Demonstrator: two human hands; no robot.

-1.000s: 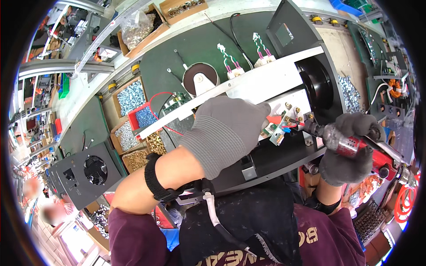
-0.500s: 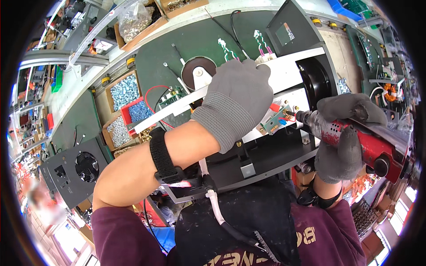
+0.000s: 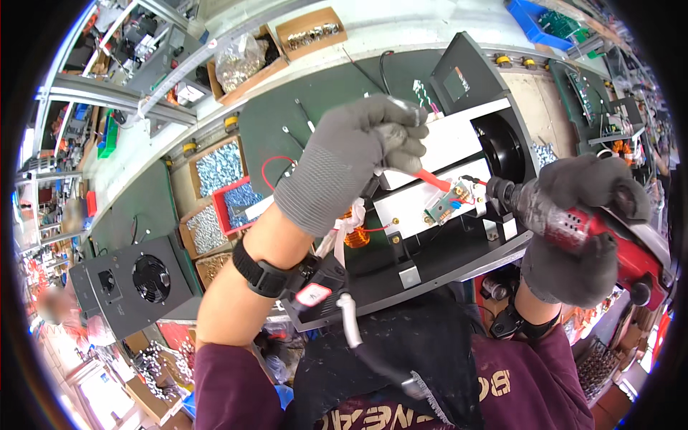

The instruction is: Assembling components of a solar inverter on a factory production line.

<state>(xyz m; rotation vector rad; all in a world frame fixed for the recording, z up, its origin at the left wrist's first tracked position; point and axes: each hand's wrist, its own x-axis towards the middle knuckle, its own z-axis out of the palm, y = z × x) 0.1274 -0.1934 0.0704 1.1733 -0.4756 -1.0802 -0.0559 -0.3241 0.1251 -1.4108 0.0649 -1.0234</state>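
Note:
My left hand (image 3: 365,143), in a grey knit glove, is above a long white panel (image 3: 448,143). Its fingers are curled with the fingertips together; what lies between them cannot be made out. A red sleeved cable (image 3: 432,179) shows just below those fingers and runs to a small green circuit board (image 3: 441,208) on a white plate (image 3: 410,215). My right hand (image 3: 573,269), also gloved, is wrapped around a red power screwdriver (image 3: 573,226). Its dark chuck (image 3: 504,192) points left at the board's side, close to a red wire; bit contact cannot be told.
The plates sit in a dark metal chassis (image 3: 344,312) with a black round part (image 3: 499,143) at right and a copper coil (image 3: 356,233). Bins of screws (image 3: 218,168) and a red bin (image 3: 240,201) stand at left. A dark fan panel (image 3: 136,279) lies further left.
My left hand has risen off the white panel and moved left, its fingers now curled. The red cable shows more. The screwdriver has shifted slightly right and down, and the view has shifted.

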